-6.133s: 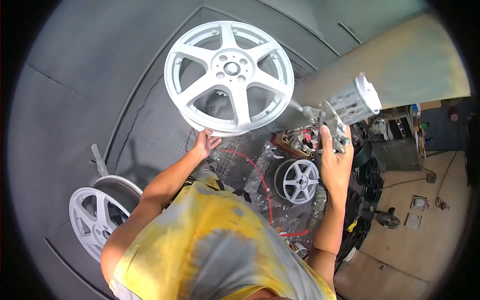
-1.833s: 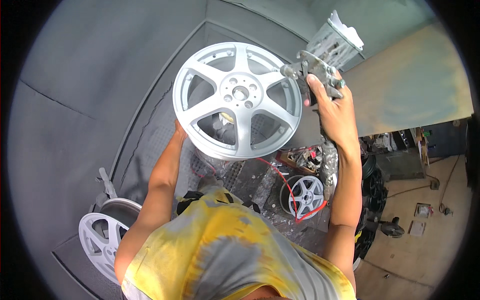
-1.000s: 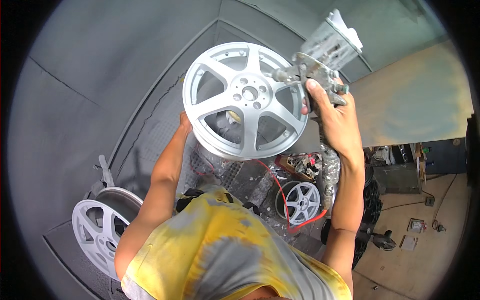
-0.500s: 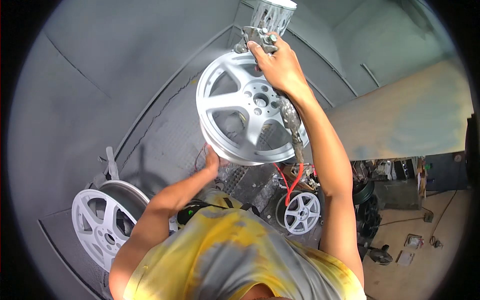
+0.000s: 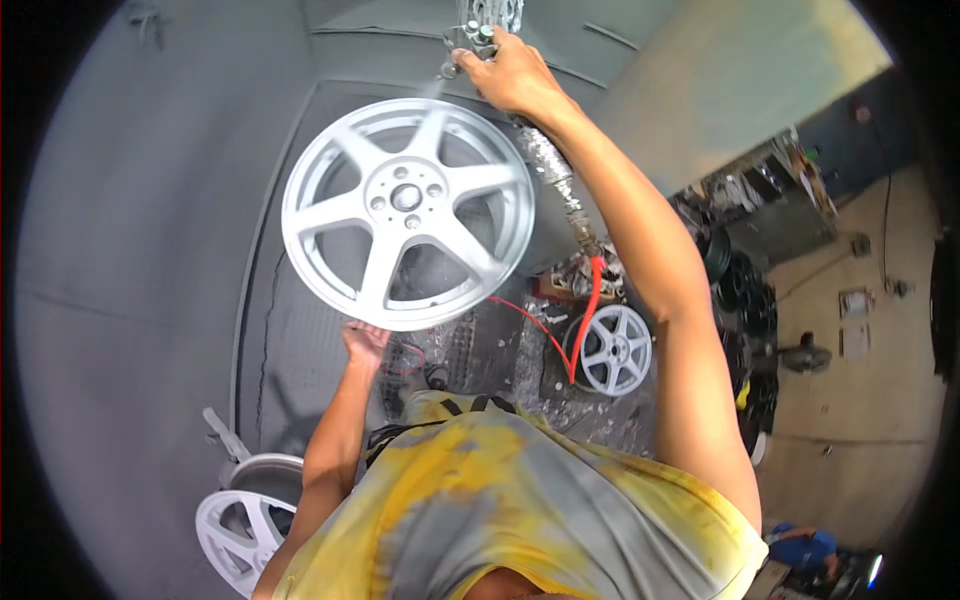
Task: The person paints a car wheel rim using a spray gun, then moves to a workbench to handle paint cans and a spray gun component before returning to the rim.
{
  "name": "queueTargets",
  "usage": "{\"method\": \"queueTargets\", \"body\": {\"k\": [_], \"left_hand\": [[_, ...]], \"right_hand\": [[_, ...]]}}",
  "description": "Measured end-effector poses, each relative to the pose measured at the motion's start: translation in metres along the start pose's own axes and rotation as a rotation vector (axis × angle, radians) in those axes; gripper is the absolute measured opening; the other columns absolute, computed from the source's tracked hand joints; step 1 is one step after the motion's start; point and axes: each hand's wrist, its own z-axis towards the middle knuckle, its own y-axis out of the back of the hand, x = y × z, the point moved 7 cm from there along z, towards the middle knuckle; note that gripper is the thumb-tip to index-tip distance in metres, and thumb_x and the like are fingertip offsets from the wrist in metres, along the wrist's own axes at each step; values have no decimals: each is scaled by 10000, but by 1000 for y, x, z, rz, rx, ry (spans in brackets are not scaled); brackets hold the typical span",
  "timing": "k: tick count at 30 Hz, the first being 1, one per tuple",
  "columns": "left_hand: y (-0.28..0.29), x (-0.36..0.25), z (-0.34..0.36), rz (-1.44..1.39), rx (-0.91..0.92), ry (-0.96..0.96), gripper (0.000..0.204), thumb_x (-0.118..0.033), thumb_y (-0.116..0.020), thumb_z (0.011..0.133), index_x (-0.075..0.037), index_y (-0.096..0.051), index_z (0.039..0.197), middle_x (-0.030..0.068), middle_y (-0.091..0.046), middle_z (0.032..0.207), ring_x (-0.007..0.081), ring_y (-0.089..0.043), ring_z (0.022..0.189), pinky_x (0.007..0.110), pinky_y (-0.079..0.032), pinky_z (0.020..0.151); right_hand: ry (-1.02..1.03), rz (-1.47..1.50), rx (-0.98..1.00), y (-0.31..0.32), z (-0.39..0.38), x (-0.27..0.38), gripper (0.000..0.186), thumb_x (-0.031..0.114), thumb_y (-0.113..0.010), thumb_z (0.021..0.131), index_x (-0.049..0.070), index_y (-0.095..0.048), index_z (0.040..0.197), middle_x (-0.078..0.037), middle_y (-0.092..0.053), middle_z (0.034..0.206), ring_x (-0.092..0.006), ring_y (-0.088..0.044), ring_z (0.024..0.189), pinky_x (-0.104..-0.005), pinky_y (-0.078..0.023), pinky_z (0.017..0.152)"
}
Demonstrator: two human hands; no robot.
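Observation:
My right hand (image 5: 505, 70) is closed on a spray gun (image 5: 465, 45) with a splattered paint cup on top, high above the upper edge of a white six-spoke wheel (image 5: 455, 182). A pale mist leaves the nozzle toward that wheel. A crusted fitting (image 5: 550, 160) and red hose (image 5: 590, 295) hang below the gun along my forearm. My left hand (image 5: 365, 345) is just under the wheel's lower rim, palm partly showing, fingers loosely apart at its edge. Whatever supports the wheel is mostly hidden behind it.
Grey booth walls (image 5: 150, 250) enclose the left and back. Another white wheel (image 5: 240, 540) lies lower left, a third (image 5: 615, 350) on the splattered floor. Right are a tan panel (image 5: 760, 90), stacked dark tyres (image 5: 750, 330), a fan (image 5: 805, 355) and a person in blue (image 5: 800, 548).
My right hand and gun have risen from the wheel's right side to above its top. My left hand has moved lower along the rim. The view has shifted, and a person in blue now shows.

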Motion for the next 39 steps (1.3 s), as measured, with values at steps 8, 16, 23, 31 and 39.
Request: {"method": "queueTargets", "body": {"k": [8, 16, 23, 31, 39], "left_hand": [[-11, 0, -1, 84, 26, -6, 681, -491, -383, 964, -61, -461, 1487, 146, -501, 1531, 304, -491, 1393, 484, -391, 1142], [-18, 38, -17, 120, 73, -2, 855, -750, -320, 987, -100, -414, 1534, 147, -543, 1492, 343, -523, 1391, 516, -448, 1142], [-76, 130, -37, -103, 58, 79, 877, -753, -131, 1024, -112, -309, 1595, 155, -415, 1599, 377, -490, 1401, 543, -467, 1120], [-106, 169, -31, -288, 44, 31, 1033, -858, -99, 950, -115, -109, 1668, 170, -199, 1718, 488, -416, 1444, 549, -447, 1135], [-58, 151, -3, -37, -35, 15, 944, -858, -99, 957, -175, -400, 1535, 116, -459, 1549, 365, -596, 1011, 486, -523, 842]], "right_hand": [[-211, -64, 54, 107, -113, -82, 515, 440, -684, 967, 14, -643, 1252, -133, -744, 835, -264, -736, 824, -404, -554, 824], [-240, 183, 123, 125, -234, -79, 369, 318, -675, 1014, 24, -642, 1235, -30, -640, 747, -108, -630, 680, -314, -513, 670], [-166, 365, 252, 118, -299, -25, 250, 207, -661, 1035, 40, -660, 1221, 27, -608, 822, -58, -551, 682, -251, -474, 647], [-90, 593, 248, 97, -296, 12, 198, 192, -683, 1023, 29, -644, 1128, 35, -594, 797, -49, -554, 684, -241, -469, 626], [40, 537, -42, 108, -256, 8, 204, 175, -666, 1038, -2, -652, 1138, 15, -644, 854, -64, -572, 717, -246, -495, 662]]}}
